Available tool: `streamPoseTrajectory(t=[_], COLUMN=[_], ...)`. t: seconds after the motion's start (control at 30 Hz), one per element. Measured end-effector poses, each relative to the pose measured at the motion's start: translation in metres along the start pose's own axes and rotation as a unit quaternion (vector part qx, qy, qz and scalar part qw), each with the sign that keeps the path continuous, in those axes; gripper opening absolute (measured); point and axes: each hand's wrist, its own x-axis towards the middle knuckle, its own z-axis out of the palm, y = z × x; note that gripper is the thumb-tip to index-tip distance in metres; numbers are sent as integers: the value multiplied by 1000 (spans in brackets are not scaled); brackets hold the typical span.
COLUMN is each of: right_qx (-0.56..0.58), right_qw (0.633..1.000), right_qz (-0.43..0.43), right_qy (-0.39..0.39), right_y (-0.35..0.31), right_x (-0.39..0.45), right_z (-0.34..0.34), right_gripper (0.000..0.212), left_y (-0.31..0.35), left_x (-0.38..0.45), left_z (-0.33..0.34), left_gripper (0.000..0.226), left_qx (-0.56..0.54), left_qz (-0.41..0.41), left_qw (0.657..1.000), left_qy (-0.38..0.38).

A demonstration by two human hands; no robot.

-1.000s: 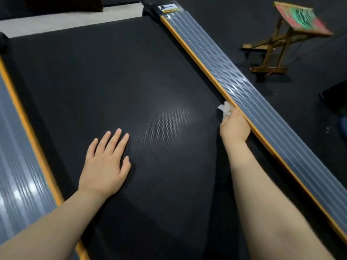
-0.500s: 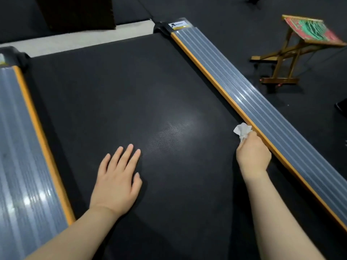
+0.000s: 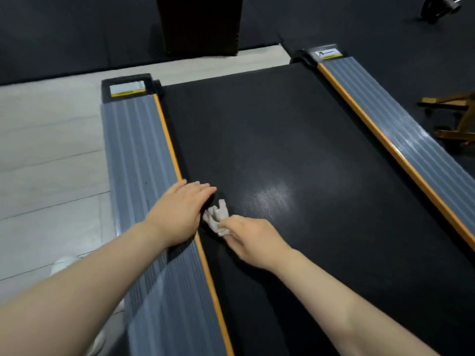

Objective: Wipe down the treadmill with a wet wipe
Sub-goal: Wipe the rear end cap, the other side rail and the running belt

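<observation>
The crumpled wet wipe point(image 3: 218, 220) sits on the black treadmill belt point(image 3: 295, 155) just beside the orange strip of the left side rail point(image 3: 140, 150), pinched in the right hand point(image 3: 250, 240), probably so the belt's edge by that rail gets wiped. The right hand's grip is closed around the wipe's near end, fingers curled, the forearm reaching across the belt toward the rail. The left hand point(image 3: 180, 214) lies flat and holds nothing, straight fingers spanning the rail's orange strip onto the belt, seemingly as a brace, almost touching the wipe.
</observation>
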Motion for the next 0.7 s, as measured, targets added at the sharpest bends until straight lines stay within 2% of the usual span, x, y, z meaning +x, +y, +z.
streamPoseTrajectory(t=[0.03,0.07,0.1,0.13,0.2,0.23,0.27,0.3,0.33,0.4,0.47,0.5,0.53,0.6,0.63,0.67,0.7], right_qx=[-35,-75,-115,-139,-130,-109,-87,-84,-92,-93,-72,-65,-47,-20,-33,-51,-78], right_qw=[999,997,991,973,887,838,801,788,803,873,954,981,994,1000,999,999,994], right_qz=[-18,1,72,183,428,512,566,582,558,441,271,176,100,-3,-15,10,72], right_qy=[-10,-8,5,35,119,155,177,183,188,186,108,55,6,-22,-12,5,26], right_y=[13,32,55,83,138,155,163,158,143,96,27,-7,-31,-34,-18,4,31], right_x=[2,5,7,4,-16,-28,-33,-29,-20,6,28,33,33,32,30,30,29], right_z=[-4,-13,-23,-35,-64,-75,-77,-74,-66,-35,0,10,16,13,4,-6,-17], right_gripper=[24,23,22,23,25,26,27,27,26,23,20,18,15,15,15,15,15], left_y=[-11,-17,-20,-22,-20,-20,-20,-21,-21,-20,-18,-17,-16,-17,-16,-16,-16], left_x=[-4,-7,-10,-12,-16,-16,-16,-16,-17,-16,-16,-17,-17,-17,-17,-17,-16], left_z=[-2,-2,0,3,9,11,11,11,12,11,11,11,11,11,11,10,10], left_gripper=[73,78,78,76,68,66,64,62,61,60,62,63,63,60,59,59,59], left_qx=[39,57,55,46,23,8,-10,-23,-30,-34,-34,-34,-34,-35,-35,-35,-36], left_qz=[-5,-13,-17,-17,-20,-29,-38,-47,-58,-88,-121,-135,-148,-163,-165,-165,-165], left_qw=[999,998,998,999,998,997,995,994,992,988,982,979,977,975,975,976,976], left_qy=[3,5,11,20,57,74,86,98,109,125,141,146,149,147,144,140,138])
